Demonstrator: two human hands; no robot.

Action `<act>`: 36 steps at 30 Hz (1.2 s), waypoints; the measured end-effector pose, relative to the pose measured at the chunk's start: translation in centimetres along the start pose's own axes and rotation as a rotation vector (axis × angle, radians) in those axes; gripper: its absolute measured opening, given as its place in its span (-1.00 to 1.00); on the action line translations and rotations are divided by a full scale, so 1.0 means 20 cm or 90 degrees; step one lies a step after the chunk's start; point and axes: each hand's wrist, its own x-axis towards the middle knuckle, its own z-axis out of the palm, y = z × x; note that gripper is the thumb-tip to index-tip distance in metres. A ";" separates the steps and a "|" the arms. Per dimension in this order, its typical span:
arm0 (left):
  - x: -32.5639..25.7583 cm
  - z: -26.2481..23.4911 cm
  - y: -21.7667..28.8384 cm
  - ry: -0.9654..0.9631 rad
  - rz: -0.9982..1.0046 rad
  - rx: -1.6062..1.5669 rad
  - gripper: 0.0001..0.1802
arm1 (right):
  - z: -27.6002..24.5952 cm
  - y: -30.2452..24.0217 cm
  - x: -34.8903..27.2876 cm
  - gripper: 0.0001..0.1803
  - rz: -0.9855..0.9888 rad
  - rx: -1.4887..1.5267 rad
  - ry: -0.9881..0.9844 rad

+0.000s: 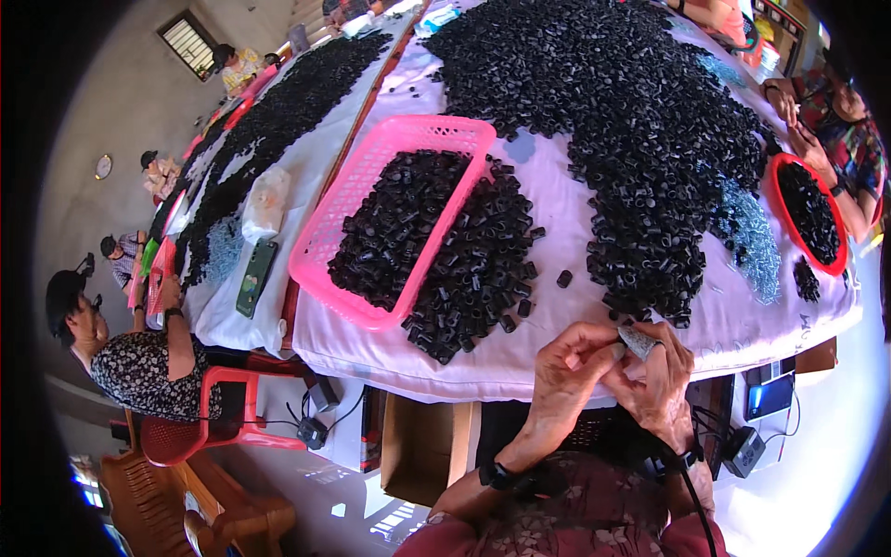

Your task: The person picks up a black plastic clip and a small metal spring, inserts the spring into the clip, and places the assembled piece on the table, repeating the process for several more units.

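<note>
Just beyond the hands, on a pale cloth, lies the near tip of a broad pile of small black pieces, with one loose black piece apart to its left. The left hand and right hand meet at the table's near edge, fingers curled narrow and tips close together; whether they pinch a piece between them I cannot tell. A grey wrap seems to sit on a right finger. The step in hand looks like close fingertip work on something small; the next move probably calls for a light, steady pinch from both sides.

Farther left, a smaller black heap lies beside a pink basket holding more pieces. To the right are small clear bluish bits, then a red basket near a co-worker.
</note>
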 end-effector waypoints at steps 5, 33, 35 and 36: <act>-0.07 0.04 0.15 0.070 0.114 0.369 -0.80 | -0.11 -0.03 0.04 -0.55 0.010 0.015 -0.010; 0.25 -0.08 0.25 0.017 0.454 1.029 -0.67 | -0.19 0.30 -0.11 -0.84 0.505 0.333 0.213; 0.28 -0.12 0.32 0.103 0.531 1.014 -0.70 | -0.20 0.30 -0.10 -0.84 0.516 0.328 0.206; 0.28 -0.15 0.37 0.138 0.538 1.025 -0.70 | -0.21 0.29 -0.09 -0.84 0.524 0.322 0.195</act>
